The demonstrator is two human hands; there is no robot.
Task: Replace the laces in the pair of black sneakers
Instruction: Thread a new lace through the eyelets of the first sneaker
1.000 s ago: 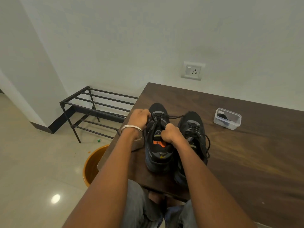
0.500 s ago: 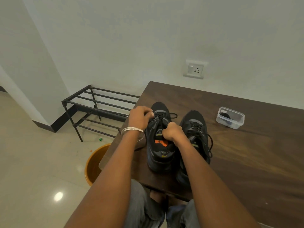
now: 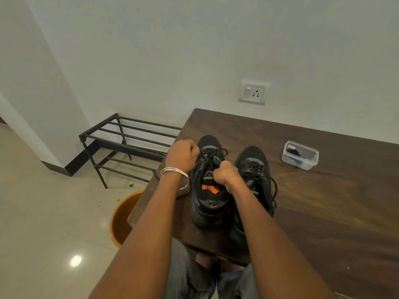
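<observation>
Two black sneakers stand side by side, toes pointing away, near the left edge of a dark wooden table (image 3: 323, 201). The left sneaker (image 3: 208, 203) has an orange insole label. My left hand (image 3: 182, 155), with a silver bangle on the wrist, pinches the black lace (image 3: 212, 153) at the top of that shoe's lacing. My right hand (image 3: 224, 174) is curled at the shoe's tongue and grips the lace there. The right sneaker (image 3: 252, 165) is laced, and its lace ends hang loose down its right side.
A clear plastic container (image 3: 300, 156) with something black inside sits further right on the table. A black metal shoe rack (image 3: 127, 145) stands against the wall on the left. An orange bucket (image 3: 122, 219) sits on the floor beside the table's corner. A wall socket (image 3: 253, 92) is above the table.
Both hands have stayed on the left sneaker's lace. The lace end that stretched toward the right sneaker now loops close to the left shoe. The right hand has shifted slightly.
</observation>
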